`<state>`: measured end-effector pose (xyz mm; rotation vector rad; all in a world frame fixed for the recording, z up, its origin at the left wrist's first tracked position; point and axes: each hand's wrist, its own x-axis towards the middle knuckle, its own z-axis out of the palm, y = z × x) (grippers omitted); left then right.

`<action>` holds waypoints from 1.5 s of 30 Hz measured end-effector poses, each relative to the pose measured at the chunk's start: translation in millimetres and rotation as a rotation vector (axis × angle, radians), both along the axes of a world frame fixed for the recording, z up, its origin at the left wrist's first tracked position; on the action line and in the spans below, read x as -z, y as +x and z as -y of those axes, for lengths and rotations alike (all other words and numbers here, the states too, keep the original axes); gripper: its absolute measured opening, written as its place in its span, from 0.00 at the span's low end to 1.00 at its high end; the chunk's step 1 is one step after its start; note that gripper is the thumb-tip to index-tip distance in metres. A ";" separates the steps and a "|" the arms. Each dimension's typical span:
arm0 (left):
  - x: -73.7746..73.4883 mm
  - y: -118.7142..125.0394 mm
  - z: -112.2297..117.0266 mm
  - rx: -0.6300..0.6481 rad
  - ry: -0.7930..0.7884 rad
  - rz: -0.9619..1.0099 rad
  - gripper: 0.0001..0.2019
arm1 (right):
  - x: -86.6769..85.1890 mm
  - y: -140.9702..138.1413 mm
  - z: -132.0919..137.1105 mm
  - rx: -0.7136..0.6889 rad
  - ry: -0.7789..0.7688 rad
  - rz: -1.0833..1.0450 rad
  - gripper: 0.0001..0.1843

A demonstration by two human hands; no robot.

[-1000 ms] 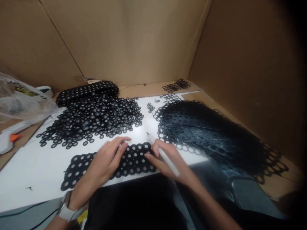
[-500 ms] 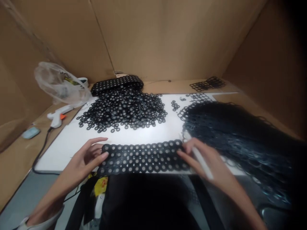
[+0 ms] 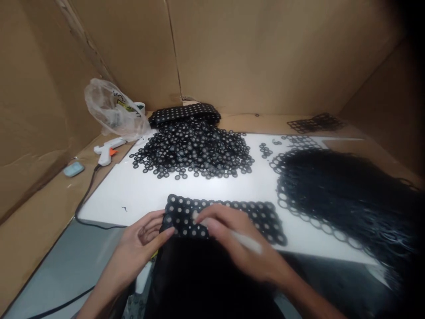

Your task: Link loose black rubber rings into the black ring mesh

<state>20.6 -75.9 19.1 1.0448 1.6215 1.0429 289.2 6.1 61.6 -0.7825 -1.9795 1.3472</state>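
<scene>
Dotted black strip (image 3: 265, 218) seems steadied one-handed now: right end let go, left end pinched in the left hand (image 3: 136, 241). Right of that pinch, a white pen (image 3: 249, 243), clasped in the right hand (image 3: 244, 226), has been swung over it.

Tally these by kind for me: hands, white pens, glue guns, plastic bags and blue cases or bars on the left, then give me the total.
Hands, left and right: 2
Pen: 1
Glue gun: 1
Bag: 1
Blue item: 1
Total: 6
</scene>
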 end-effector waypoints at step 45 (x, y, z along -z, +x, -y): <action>14.0 -1.7 -38.5 -0.150 0.182 -0.188 0.23 | 27.2 -56.3 -1.0 0.006 -0.043 -0.024 0.04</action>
